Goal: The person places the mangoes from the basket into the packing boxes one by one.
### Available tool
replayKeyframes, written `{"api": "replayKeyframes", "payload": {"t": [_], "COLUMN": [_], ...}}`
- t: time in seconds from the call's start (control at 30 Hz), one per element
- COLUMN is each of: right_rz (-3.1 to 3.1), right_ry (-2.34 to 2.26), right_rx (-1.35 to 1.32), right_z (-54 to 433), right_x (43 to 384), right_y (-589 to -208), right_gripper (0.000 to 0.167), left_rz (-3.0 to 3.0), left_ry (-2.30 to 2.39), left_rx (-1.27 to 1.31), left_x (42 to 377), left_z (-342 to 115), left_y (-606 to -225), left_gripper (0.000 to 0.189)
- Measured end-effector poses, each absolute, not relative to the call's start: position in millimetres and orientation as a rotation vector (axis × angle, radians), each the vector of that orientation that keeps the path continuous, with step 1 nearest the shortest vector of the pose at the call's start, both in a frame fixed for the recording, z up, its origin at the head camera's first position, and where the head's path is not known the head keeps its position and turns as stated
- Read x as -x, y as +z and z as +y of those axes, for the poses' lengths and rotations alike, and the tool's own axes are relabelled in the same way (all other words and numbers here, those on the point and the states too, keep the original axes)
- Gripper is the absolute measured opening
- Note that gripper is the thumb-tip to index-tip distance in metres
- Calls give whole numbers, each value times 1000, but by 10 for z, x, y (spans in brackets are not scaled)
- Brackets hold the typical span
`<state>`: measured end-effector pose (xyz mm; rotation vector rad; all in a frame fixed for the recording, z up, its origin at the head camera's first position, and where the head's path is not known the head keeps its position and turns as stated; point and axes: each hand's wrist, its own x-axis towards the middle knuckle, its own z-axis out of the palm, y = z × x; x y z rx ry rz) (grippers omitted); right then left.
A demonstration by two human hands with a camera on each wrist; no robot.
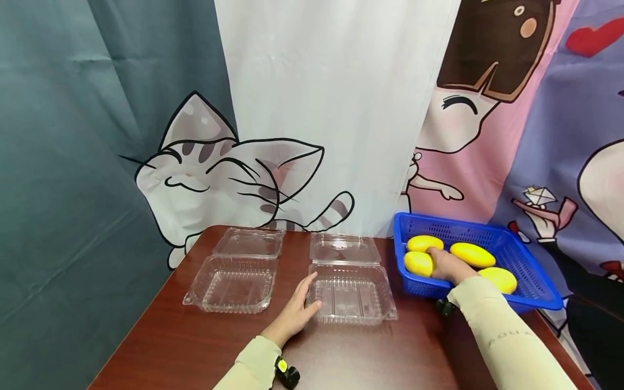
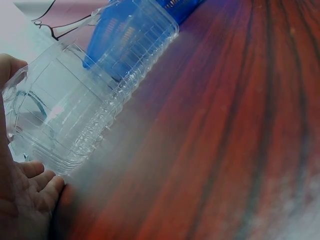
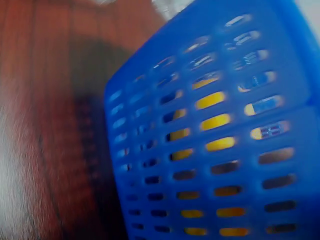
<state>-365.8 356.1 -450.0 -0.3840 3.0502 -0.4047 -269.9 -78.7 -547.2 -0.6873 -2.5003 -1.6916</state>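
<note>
In the head view, my left hand [image 1: 293, 314] rests at the left side of the right-hand clear plastic clamshell box [image 1: 351, 295], fingers and thumb spread. The left wrist view shows the fingertips [image 2: 52, 187] at the box's wall, uncurled. My right hand [image 1: 450, 266] reaches into the blue plastic basket [image 1: 536, 279] and touches a yellow mango [image 1: 418, 264] at its near left. Its fingertips are partly hidden among the fruit, so the grip is unclear. Several mangoes lie there, one beside the forearm [image 1: 498, 280]. In the right wrist view, the slotted basket wall [image 3: 200, 150] hides the hand.
Another clear clamshell box [image 1: 236, 284], lid laid back, stands on the brown wooden table [image 1: 195, 346] at the left. The right box's lid [image 1: 345, 249] also lies back. Behind the table hangs a printed curtain [image 1: 341, 108]. The basket extends past the table's right edge.
</note>
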Motion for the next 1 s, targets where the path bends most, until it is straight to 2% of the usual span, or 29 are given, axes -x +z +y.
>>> {"api": "replayKeyframes", "payload": {"t": [0.17,0.27,0.43,0.63,1.0], "right_rz": [3218,3295,3374,3343,3249], "right_ry": [-734,-878,-949,-927,-768], "right_rx": [251,238,335,501,555], "right_z": [3407,3191,2765,2287,1659], "right_x": [3666,3612,3478,3245,2950], "right_y": [-4402,-4290,-4133,-4129,-4591], "right_gripper": [98,101,100,94,91], "left_rz": [-2490,-2488,-2477,-2502,-2513], "left_ry": [-1692,-1690,-1649,-1671,-1655], "left_rx": [673,661,697,687,695], "left_x": [2721,2696,2767,2719,2655], "left_z": [-824,-850,-845,-802,-770], "left_y": [-5420,-5353,-5389,-5405,-5405], "left_gripper": [72,72,73,73,74]}}
